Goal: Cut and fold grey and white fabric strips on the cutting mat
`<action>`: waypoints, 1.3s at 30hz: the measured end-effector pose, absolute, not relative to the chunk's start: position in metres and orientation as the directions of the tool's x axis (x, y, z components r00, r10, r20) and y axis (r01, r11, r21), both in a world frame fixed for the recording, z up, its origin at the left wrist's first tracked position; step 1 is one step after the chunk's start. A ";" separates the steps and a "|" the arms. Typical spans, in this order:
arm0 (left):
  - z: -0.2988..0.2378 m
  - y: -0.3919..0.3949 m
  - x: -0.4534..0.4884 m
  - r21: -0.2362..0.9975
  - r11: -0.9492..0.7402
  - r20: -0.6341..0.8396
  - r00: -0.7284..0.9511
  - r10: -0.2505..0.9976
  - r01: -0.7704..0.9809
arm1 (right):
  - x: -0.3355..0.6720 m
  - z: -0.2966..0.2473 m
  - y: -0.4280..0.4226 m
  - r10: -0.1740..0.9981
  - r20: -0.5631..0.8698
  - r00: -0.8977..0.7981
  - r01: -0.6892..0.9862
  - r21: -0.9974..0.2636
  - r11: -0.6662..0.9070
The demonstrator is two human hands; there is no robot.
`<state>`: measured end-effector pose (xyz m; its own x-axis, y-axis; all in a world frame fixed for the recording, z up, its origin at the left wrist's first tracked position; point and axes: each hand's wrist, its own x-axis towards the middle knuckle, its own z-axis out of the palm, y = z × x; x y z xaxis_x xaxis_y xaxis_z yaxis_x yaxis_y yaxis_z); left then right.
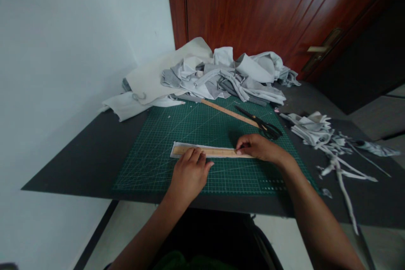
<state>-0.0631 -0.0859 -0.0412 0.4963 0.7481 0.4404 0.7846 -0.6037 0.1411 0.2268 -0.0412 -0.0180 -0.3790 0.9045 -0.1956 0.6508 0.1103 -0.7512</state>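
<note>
cutting mat [190, 124]: green, pale grid | near ruler [220, 152]: tan | scissors [262, 123]: black | door [247, 12]: red-brown

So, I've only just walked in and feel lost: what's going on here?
Someone has a ruler laid along a cloth strip on a green mat. The left hand rests on the ruler near its left end; the right hand touches it farther right. Scissors lie across another ruler just beyond, and a heap of cloth sits at the back.
</note>
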 end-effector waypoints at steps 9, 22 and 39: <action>-0.042 -0.087 -0.064 0.128 -0.613 0.475 0.495 0.728 0.780 | 0.227 -0.016 -0.042 0.889 -0.218 -0.404 0.646 -0.755 0.108; -0.042 -0.087 -0.064 0.121 -0.610 0.462 0.500 0.733 0.783 | 0.227 -0.017 -0.042 0.886 -0.229 -0.403 0.652 -0.751 0.102; -0.041 -0.088 -0.063 0.121 -0.616 0.479 0.498 0.723 0.778 | 0.227 -0.017 -0.040 0.889 -0.230 -0.395 0.674 -0.731 0.111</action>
